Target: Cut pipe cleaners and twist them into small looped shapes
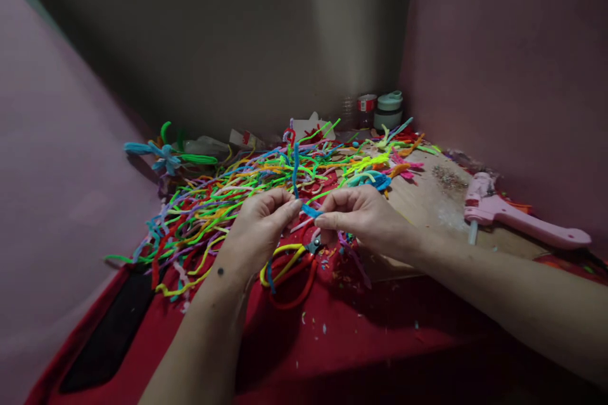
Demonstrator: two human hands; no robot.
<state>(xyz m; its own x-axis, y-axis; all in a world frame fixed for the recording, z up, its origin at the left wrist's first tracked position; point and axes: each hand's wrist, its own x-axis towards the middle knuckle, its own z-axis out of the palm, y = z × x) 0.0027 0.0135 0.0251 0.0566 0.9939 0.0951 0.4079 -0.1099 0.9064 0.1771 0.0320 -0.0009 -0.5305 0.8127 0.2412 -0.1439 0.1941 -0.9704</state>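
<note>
Between my two hands is a blue pipe cleaner (296, 168). My left hand (261, 228) pinches it, and one length stands upright above the fingertips while a short stretch crosses to the other side. There my right hand (358, 215) grips it between thumb and forefinger. Just below the hands lie scissors (310, 245) with yellow and red around their handles. Behind and to the left spreads a heap of many-coloured pipe cleaners (228, 186). Blue looped pieces (377, 180) lie beyond my right hand.
A pink glue gun (527, 212) rests on a cardboard sheet (418, 202) at the right. Farther back stand a mint-lidded container (389, 107) and a red-labelled jar (366, 107). A black flat object (109, 332) lies on the red cloth (332, 354) at left. Walls enclose the table.
</note>
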